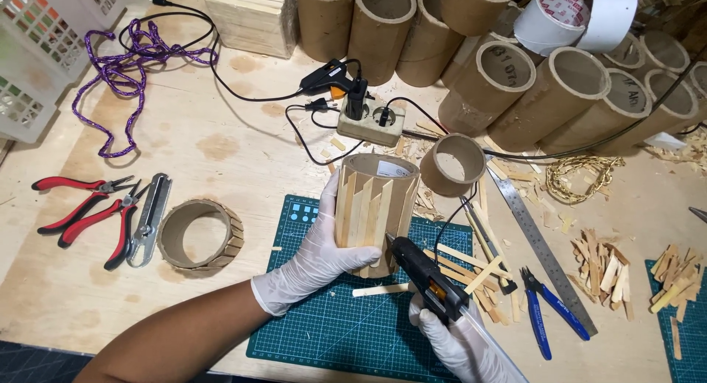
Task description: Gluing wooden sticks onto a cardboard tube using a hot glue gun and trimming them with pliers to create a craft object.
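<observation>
Left hand (313, 261), in a white glove, is wrapped round the side of a cardboard tube (374, 213) clad in pale wooden sticks, fingers curled snug against the sticks and thumb up along the left edge, holding it upright over the top edge of the green cutting mat (331, 331). Right hand (460, 342), gloved too, has its fingers closed about the handle of a black glue gun (423, 276), nozzle tipped up and left and right at the lower front of the tube; whether the tip actually touches the wood is hard to say from this angle. A loose stick (379, 289) lies on the mat just below the tube, with more sticks (471, 269) scattered to the right of the gun. Beside those, a steel ruler (541, 250) runs diagonally and blue-handled cutters (549, 309) sit near it. Over on the left, well apart from the hands, a short cardboard ring (197, 234) partly faced with sticks rests on the plywood table (221, 147), next to red-handled pliers (88, 210). Behind the tube, a power strip (372, 121) with a second glue gun (328, 75) lying beside it, and a row of bare cardboard tubes (515, 81) along the back.
</observation>
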